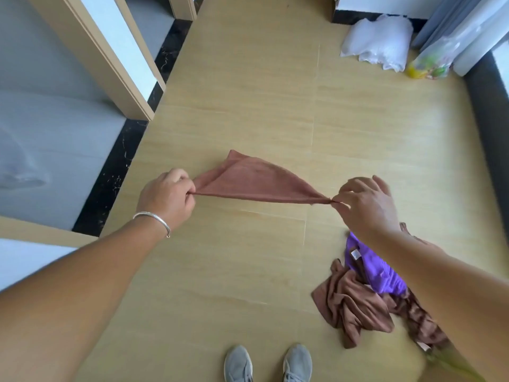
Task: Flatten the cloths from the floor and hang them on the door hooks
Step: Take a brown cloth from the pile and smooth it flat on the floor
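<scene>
A brown cloth is stretched taut in the air between my hands, above the wooden floor. My left hand, with a silver bangle on the wrist, grips its left corner in a closed fist. My right hand pinches the right corner between thumb and fingers. On the floor at lower right lies a crumpled pile: a purple cloth on top of a brown cloth, partly hidden by my right forearm. No door hooks are in view.
A door frame and black threshold strip run along the left. A white plastic bag and a yellow-green packet sit at the far right by grey curtains. My grey shoes stand at the bottom.
</scene>
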`<control>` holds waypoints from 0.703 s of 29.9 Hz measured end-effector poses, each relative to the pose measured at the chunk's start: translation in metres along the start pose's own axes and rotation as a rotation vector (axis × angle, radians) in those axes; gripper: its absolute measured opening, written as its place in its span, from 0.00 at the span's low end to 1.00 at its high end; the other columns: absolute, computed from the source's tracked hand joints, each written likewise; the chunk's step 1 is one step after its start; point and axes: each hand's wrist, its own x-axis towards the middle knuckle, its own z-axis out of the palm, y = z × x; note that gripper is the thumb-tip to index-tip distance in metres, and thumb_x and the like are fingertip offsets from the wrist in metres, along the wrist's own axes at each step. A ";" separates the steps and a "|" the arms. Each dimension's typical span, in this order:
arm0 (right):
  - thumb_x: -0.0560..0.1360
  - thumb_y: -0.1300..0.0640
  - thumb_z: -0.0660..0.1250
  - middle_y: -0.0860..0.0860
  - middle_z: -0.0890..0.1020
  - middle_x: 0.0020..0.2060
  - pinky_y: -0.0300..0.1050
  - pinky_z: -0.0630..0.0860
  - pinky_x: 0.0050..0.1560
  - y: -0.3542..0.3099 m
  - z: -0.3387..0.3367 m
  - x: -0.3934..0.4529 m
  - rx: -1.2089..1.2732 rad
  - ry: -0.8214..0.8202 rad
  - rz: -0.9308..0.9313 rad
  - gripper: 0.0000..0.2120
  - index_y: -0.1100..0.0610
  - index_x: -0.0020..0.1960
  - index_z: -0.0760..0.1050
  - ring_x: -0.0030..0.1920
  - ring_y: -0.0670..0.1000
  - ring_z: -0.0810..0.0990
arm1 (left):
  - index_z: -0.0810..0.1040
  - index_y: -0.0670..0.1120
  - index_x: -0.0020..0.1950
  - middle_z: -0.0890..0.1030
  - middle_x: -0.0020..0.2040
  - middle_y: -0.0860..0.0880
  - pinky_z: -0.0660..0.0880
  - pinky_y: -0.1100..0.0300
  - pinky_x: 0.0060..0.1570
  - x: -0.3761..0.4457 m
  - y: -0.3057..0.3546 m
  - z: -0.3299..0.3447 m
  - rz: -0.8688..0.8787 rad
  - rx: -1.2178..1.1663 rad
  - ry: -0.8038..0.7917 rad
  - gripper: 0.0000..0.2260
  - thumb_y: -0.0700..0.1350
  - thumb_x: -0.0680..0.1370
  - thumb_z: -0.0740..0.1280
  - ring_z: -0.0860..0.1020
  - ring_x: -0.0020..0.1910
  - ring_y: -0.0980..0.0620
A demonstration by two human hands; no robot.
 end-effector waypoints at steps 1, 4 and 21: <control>0.71 0.54 0.74 0.50 0.82 0.45 0.61 0.61 0.68 -0.001 0.016 -0.015 0.004 -0.030 0.007 0.02 0.52 0.42 0.85 0.56 0.58 0.77 | 0.81 0.44 0.41 0.79 0.49 0.48 0.75 0.50 0.38 -0.017 0.000 0.014 -0.019 -0.012 -0.033 0.03 0.38 0.69 0.70 0.77 0.44 0.42; 0.70 0.55 0.75 0.49 0.82 0.44 0.63 0.64 0.65 -0.005 0.066 -0.055 0.016 -0.126 0.022 0.01 0.52 0.42 0.85 0.55 0.58 0.77 | 0.83 0.44 0.40 0.80 0.46 0.47 0.74 0.51 0.37 -0.067 0.000 0.059 -0.062 -0.027 -0.157 0.04 0.36 0.69 0.70 0.78 0.44 0.41; 0.68 0.51 0.75 0.44 0.82 0.42 0.57 0.68 0.61 -0.008 0.222 -0.221 0.012 -0.531 0.109 0.02 0.47 0.37 0.84 0.54 0.53 0.77 | 0.82 0.55 0.49 0.76 0.51 0.57 0.73 0.58 0.44 -0.265 0.000 0.218 -0.197 0.042 -0.783 0.07 0.48 0.77 0.64 0.75 0.54 0.54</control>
